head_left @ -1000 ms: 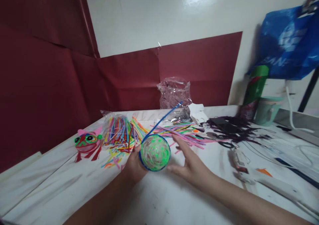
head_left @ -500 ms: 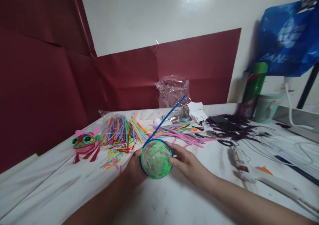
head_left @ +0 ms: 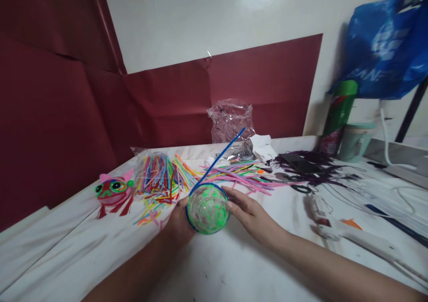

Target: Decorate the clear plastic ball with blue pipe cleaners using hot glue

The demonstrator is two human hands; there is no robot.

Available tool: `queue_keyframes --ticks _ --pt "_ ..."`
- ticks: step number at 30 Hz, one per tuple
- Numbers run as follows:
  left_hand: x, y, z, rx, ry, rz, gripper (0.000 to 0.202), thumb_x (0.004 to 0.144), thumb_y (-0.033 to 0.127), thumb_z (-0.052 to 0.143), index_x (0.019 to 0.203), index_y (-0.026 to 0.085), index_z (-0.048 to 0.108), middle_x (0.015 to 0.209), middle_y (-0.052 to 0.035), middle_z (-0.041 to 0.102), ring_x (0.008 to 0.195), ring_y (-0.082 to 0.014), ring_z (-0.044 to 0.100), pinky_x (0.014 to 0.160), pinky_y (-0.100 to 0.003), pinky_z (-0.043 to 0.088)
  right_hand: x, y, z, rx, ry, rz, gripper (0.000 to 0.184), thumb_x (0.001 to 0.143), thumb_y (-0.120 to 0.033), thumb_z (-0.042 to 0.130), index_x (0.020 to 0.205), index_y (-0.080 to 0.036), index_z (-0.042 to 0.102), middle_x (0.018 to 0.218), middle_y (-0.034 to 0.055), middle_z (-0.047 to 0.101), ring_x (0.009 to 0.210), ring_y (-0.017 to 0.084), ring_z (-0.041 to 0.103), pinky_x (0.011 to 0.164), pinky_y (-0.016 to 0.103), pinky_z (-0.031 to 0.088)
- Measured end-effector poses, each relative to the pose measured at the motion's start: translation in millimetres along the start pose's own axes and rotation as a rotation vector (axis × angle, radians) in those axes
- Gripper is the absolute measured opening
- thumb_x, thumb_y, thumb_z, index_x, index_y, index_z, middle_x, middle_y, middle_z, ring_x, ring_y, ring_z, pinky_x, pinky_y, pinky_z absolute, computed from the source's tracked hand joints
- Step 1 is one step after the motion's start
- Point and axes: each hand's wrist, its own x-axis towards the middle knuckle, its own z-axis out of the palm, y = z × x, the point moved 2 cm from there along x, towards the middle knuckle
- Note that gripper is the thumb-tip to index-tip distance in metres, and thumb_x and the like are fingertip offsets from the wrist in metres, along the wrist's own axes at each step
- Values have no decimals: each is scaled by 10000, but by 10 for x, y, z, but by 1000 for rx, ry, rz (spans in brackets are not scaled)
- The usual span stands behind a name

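A clear round cup [head_left: 207,209] with green and pink blotches and a blue rim is held above the white table [head_left: 234,266], its opening turned toward me. My left hand [head_left: 179,222] grips it from the left and behind. My right hand [head_left: 249,213] presses fingers against its right rim. A blue pipe cleaner [head_left: 222,154] runs from the rim up and away to the right.
Colourful pipe cleaners [head_left: 160,177] lie in a bag and loose behind the cup. A pink and red frog-like craft figure [head_left: 113,191] sits left. A crumpled clear bag [head_left: 230,123], scissors [head_left: 294,179], a glue gun [head_left: 324,219], a green bottle [head_left: 339,115] and a teal cup [head_left: 356,141] stand right.
My right hand, open beside the cup a second ago, moved in and took hold of its right rim. The cup tilted slightly and the view shifted a little.
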Motion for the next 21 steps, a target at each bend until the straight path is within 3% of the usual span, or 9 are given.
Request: queue_keyframes --ticks 4,8,14,21 --pt "10 38 -101 -37 57 52 429 816 386 526 1178 173 613 1027 -92 728 1173 -320 552 1054 -496 344 1 -85 -57 -124 146 -28 280 843 -371 532 1017 -167 612 988 106 686 866 215 645 771 377 532" --pt "24 28 -152 -82 100 78 422 839 366 504 1206 178 597 1035 -88 731 1179 -300 556 1062 -483 344 -34 -165 -52 -240 157 -101 175 845 -301 506 736 -188 584 676 23 635 636 162 602 609 288 510" --pt "53 -73 -139 -67 146 95 443 870 340 473 1270 167 550 1043 -92 730 1111 -281 605 1056 -466 360 -133 -263 22 -352 111 -324 149 872 -209 490 765 -195 592 685 26 620 616 143 585 579 250 501" --pt "43 -128 -62 6 148 93 493 841 377 515 1283 158 522 1170 -121 670 1188 -309 545 1043 -485 366 -124 -136 17 -572 108 -428 131 880 -189 482 792 -198 578 676 45 630 599 172 607 552 270 501"
